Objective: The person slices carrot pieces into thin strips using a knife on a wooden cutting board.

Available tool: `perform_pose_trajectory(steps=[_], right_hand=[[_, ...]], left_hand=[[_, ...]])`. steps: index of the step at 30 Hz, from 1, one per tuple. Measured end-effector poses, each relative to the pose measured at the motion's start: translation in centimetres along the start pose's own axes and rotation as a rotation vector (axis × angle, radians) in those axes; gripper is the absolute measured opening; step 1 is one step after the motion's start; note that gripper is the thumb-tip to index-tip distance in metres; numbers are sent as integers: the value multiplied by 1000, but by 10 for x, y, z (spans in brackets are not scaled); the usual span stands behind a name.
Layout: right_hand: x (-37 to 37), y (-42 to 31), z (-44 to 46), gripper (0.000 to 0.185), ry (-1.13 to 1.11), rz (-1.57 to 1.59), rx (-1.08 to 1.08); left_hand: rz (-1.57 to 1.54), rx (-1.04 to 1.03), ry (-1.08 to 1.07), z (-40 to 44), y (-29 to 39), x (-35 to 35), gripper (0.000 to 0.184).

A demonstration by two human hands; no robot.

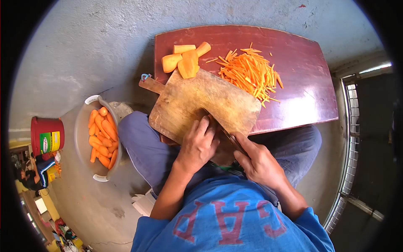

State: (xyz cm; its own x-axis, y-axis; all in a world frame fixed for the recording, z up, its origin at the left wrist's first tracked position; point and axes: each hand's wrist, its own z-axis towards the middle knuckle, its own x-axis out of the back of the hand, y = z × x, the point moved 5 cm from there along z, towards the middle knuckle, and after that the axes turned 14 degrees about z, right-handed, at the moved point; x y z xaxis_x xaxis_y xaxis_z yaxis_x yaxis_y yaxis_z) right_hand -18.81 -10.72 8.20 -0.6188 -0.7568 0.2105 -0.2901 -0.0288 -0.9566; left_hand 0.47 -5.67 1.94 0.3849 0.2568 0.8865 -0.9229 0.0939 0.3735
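My right hand is wrapped round the handle of a knife. Its blade slants up and left over the near edge of a wooden cutting board. My left hand rests at that edge, fingers curled in beside the blade. Whatever those fingers hold, if anything, is hidden. On the board's far edge and the table lie several peeled carrot chunks. A heap of carrot sticks sits right of them on the red table.
Left of my knee, a grey tub on the floor holds several whole carrots. Beyond it stands a red bucket. A person is at the far left. A barred doorway is at the right, and a wall rises behind the table.
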Motion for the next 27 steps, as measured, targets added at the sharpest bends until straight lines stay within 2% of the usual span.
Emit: perform_pose_trajectory(steps=[3,12,16,19,22,27], right_hand=[[-4,3,17,56,18,26,40],[-10,1,8,53,1,-4,62],[-6,-5,-10,52,46,-40,176],[-9,7,7,52,30,6,157],[-6,-3,9,58,-47,-11,-53],[-10,4,7,53,8,-26,102]], left_hand=[[-3,9,-5,-1,2,-1,42],[6,-50,36,-7,0,0,35],[20,-20,16,-7,-2,-3,37],[2,-28,33,-8,-3,-4,37],[-6,-29,18,-10,-3,-2,38],[-27,9,56,-14,-4,-5,39]])
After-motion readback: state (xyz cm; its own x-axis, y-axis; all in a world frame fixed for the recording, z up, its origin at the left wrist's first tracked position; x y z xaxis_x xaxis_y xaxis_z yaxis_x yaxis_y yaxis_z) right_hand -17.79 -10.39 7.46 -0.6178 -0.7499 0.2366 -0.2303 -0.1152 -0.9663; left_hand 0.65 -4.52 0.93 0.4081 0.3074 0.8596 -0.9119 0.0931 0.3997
